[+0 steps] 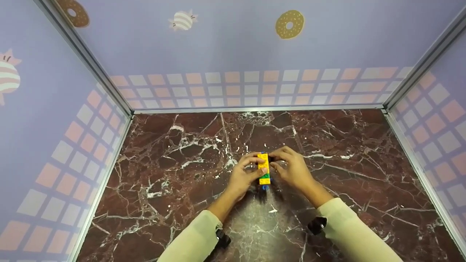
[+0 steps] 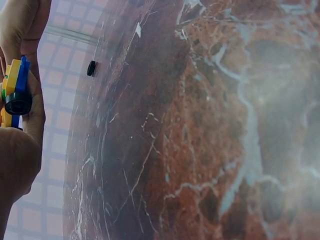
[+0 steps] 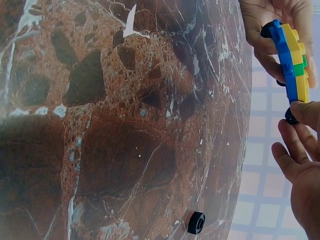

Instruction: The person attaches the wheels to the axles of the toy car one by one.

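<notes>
A toy car (image 1: 264, 169) of yellow, green and blue building bricks is held up over the tabletop. My left hand (image 1: 243, 174) grips it from the left, thumb and fingers on its yellow top bricks. At its far right corner my right hand (image 1: 293, 169) has thumb and fingertips around a black wheel (image 3: 291, 118), which sits against the blue base. Another black wheel (image 2: 18, 103) shows on the car's side in the left wrist view. In the right wrist view a further wheel (image 3: 267, 30) sits at the car's near end, partly behind the left hand's fingers.
One loose black wheel (image 3: 196, 223) stands on the dark red marbled tabletop (image 1: 174, 160). Patterned panels enclose the work area, with a metal-edged back wall (image 1: 233, 47) and side walls left and right. A dark wrist camera (image 1: 316, 225) hangs under the right sleeve.
</notes>
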Demonstrator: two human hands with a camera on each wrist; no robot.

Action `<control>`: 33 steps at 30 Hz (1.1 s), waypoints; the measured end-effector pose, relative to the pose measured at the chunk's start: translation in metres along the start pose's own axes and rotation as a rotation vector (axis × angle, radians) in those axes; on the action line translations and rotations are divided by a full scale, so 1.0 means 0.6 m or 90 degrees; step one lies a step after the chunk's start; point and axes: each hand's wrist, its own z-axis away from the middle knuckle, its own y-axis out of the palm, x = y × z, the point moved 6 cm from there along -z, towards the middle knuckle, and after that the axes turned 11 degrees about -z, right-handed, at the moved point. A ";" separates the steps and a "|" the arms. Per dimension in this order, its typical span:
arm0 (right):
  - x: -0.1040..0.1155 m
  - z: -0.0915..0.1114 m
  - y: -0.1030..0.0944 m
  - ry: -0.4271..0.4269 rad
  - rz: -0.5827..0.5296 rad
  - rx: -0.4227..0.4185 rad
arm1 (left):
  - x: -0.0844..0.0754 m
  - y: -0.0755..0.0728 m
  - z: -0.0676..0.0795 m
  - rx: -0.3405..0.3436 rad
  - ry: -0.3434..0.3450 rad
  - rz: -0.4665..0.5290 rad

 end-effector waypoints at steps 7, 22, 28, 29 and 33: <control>0.004 0.001 -0.002 0.013 0.003 -0.006 | -0.002 0.002 0.000 0.004 0.001 0.018; 0.002 0.003 0.000 0.010 -0.035 -0.021 | -0.003 0.000 0.001 -0.010 0.000 0.018; 0.001 0.002 0.002 0.016 -0.057 -0.021 | -0.001 -0.001 0.001 -0.009 -0.004 0.027; 0.001 0.002 0.003 0.016 -0.061 -0.021 | -0.002 -0.001 0.001 -0.009 -0.002 0.026; 0.001 0.001 0.003 0.010 -0.069 -0.021 | -0.003 -0.002 0.000 -0.010 0.010 0.015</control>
